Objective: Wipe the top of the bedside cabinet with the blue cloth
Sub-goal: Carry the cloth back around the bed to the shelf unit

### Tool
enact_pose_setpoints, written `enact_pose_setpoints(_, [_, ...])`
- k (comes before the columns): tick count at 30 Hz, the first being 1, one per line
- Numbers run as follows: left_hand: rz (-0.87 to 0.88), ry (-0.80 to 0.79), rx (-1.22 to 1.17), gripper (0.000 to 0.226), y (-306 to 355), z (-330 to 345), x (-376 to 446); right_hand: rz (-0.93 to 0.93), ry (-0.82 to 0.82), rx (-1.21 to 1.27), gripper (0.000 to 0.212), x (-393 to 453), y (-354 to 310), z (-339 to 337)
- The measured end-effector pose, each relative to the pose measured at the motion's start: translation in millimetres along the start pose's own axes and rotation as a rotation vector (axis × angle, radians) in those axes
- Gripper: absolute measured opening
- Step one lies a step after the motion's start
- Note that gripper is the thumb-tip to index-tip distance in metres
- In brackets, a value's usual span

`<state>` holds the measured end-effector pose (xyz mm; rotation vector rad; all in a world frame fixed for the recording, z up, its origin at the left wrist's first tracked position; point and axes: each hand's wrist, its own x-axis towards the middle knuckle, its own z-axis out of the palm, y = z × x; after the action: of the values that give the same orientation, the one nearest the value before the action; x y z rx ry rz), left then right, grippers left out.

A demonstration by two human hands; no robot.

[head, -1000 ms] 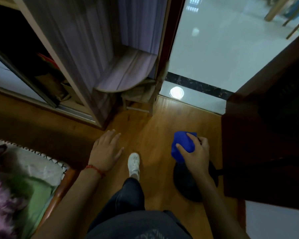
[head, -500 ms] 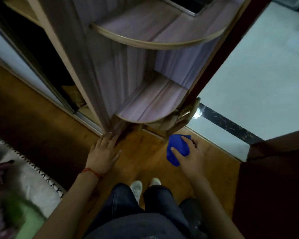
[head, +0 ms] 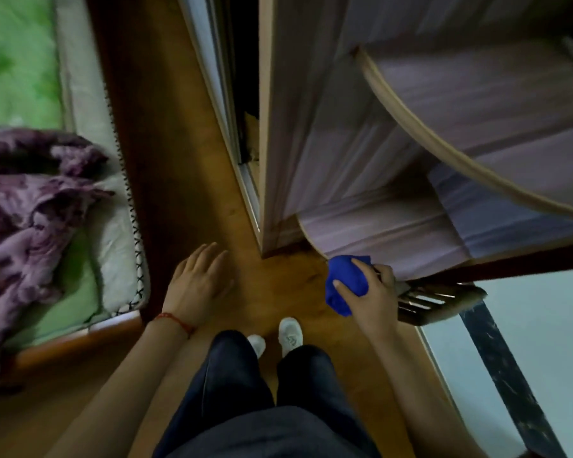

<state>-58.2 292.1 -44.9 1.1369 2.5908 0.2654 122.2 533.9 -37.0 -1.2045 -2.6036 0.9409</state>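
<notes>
Green bedding [head: 17, 57] and a purple blanket [head: 27, 206] fill the far left, lying on the bed [head: 80, 338] whose wooden edge runs beside the wood floor [head: 186, 180]. Next over, the left hand [head: 197, 285] hangs palm down above the floor with fingers spread and loose, its grip wide open on nothing, a red string at the wrist. Below it, dark trousers and two white shoes [head: 290, 335] stand on the floor. To the right, the right hand [head: 371, 292] has its grip closed round the bunched cloth [head: 344, 282], fingers wrapped over the top, just at the front edge of the low curved shelf [head: 384, 233] of the wardrobe [head: 298, 127]. A small stool [head: 437, 302] sits partly hidden behind that hand, near the pale tiles [head: 536, 325] of the doorway. No bedside cabinet is in view, so the wiping seems not yet begun. The main risk, as I judge it, is wiping the wrong surface, since the shelf sits right at the cloth; a knock against the stool or the shelf rim is also likely in this tight, dim corner.
</notes>
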Motion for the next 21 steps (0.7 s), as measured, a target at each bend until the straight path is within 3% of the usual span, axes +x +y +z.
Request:
enact_pose_setpoints(6, [-0.112, 0.042, -0.021, 0.046, 19.4, 16.5, 0.2, -0.103, -0.122, -0.051, 0.051, 61.4, 22.5, 18.0])
enact_pose_setpoints(11, [-0.141, 0.033, -0.040, 0.060, 22.3, 28.3, -3.4, -0.092, -0.206, -0.007, 0.050, 111.1, 37.9, 53.3])
enact_pose_setpoints(21, [-0.267, 0.094, -0.041, 0.054, 16.8, 56.1, 5.6, -0.077, -0.227, -0.101, 0.052, 192.8, 57.1, 126.5])
